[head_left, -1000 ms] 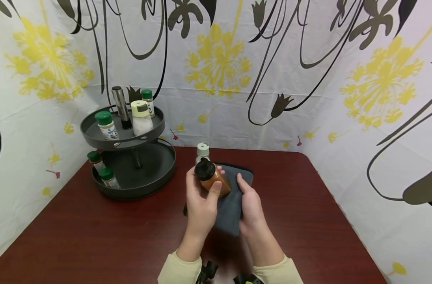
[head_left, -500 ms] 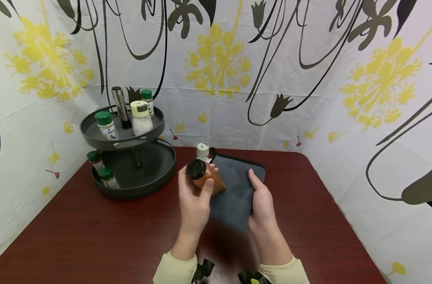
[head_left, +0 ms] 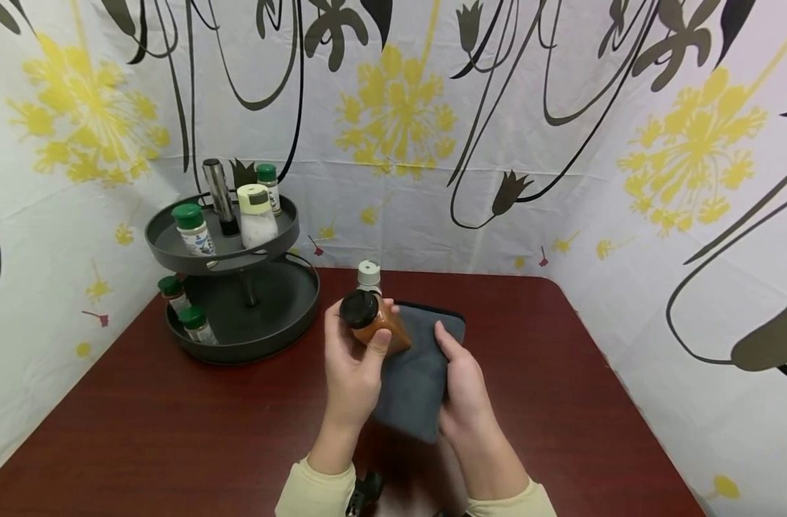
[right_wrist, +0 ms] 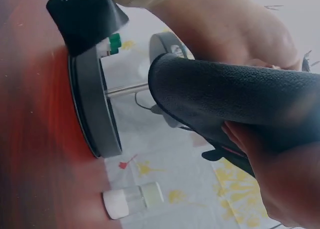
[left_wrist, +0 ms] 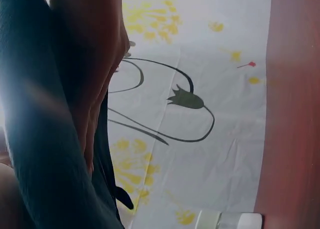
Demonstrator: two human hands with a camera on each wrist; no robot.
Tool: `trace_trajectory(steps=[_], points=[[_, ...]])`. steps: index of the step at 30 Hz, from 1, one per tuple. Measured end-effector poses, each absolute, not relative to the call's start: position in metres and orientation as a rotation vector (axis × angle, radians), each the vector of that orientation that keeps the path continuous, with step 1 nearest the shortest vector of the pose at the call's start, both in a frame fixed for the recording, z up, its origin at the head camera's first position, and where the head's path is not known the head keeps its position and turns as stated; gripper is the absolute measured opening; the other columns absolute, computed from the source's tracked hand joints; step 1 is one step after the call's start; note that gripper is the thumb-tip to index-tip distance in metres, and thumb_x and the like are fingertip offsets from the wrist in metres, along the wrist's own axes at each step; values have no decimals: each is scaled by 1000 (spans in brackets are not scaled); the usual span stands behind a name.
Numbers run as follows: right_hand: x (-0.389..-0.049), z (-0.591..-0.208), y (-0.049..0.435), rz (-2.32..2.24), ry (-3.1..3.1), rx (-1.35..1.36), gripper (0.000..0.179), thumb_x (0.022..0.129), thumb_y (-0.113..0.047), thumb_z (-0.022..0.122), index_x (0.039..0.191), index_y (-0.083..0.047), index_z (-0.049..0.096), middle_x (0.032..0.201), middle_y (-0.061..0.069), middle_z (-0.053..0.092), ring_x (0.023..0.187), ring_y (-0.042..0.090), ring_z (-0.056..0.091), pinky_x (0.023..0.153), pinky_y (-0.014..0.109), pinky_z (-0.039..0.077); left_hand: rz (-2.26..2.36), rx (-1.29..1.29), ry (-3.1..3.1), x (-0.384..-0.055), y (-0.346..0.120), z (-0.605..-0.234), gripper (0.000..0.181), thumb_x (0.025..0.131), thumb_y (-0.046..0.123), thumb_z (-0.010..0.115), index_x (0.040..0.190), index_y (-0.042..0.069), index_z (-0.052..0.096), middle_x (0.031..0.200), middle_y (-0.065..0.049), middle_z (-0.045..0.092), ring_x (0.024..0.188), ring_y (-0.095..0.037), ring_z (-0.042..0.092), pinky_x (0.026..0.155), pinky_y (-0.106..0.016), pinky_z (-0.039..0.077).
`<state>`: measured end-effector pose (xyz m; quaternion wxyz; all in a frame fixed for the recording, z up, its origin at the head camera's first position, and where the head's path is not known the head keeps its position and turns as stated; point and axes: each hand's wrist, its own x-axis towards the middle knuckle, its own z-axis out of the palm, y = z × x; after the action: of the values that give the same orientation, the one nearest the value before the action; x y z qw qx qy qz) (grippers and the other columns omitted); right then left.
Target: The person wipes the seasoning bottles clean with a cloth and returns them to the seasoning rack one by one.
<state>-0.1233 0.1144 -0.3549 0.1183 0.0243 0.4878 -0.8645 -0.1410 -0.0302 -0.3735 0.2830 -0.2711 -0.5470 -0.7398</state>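
My left hand (head_left: 353, 384) grips a spice jar (head_left: 396, 333) with a black cap and orange-brown contents. The jar is tilted, its cap towards the upper left. Against the jar lies a folded grey cloth (head_left: 411, 395) with a dark edge, and my right hand (head_left: 466, 388) holds it by its right side, thumb on top. In the right wrist view the cloth (right_wrist: 225, 91) passes between both hands, and the jar is hidden. The left wrist view has the cloth (left_wrist: 37, 134) large and dark in front of the fingers.
A white-capped jar (head_left: 369, 274) stands just behind my left hand. At the left is a two-tier dark round stand (head_left: 264, 345); it bears green-capped jars (head_left: 196, 228), a white shaker (head_left: 258, 224) and a silver cylinder (head_left: 219, 188). Printed fabric hangs behind the dark red table (head_left: 548, 345).
My right hand swung the cloth out to the right, then back left and down along the jar. The left hand shifted slightly left and still holds the jar.
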Motion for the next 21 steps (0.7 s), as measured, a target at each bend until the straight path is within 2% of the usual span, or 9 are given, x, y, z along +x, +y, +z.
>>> trace_trajectory(steps=[4,8,10,15,21], points=[[-124,-347,121,-2578,1419,152,41,109,-55,52,134,-22,53,117,-12,65,106,4,66,98,26,56,-2004,-714,-1436,-141,-36,-371,52,105,13,65,143,-7,37,132,-32,60,123,-28,70,111,-34,54],[-127,-343,125,-2638,1432,180,36,108,-58,54,125,-26,55,110,-16,64,100,3,65,97,24,55,-2028,-656,-1408,-140,-38,-371,46,105,10,65,143,1,40,133,-29,61,125,-28,70,111,-34,55],[-128,-343,125,-2641,1431,170,39,108,-59,53,128,-26,54,112,-17,65,103,3,66,99,25,55,-2043,-654,-1394,-138,-36,-371,46,105,10,65,143,2,41,133,-25,62,125,-28,70,111,-34,54],[-126,-349,120,-2623,1419,148,50,109,-61,47,141,-23,50,121,-14,66,111,4,66,101,25,55,-2074,-697,-1374,-136,-26,-370,52,104,16,67,143,-3,39,133,-19,65,125,-27,70,112,-36,54],[-124,-353,112,-2583,1432,74,64,107,-65,48,151,-18,46,131,-8,64,118,7,65,102,26,55,-2051,-714,-1410,-133,-22,-370,49,105,15,66,143,-3,41,133,-26,64,124,-27,70,113,-35,54]])
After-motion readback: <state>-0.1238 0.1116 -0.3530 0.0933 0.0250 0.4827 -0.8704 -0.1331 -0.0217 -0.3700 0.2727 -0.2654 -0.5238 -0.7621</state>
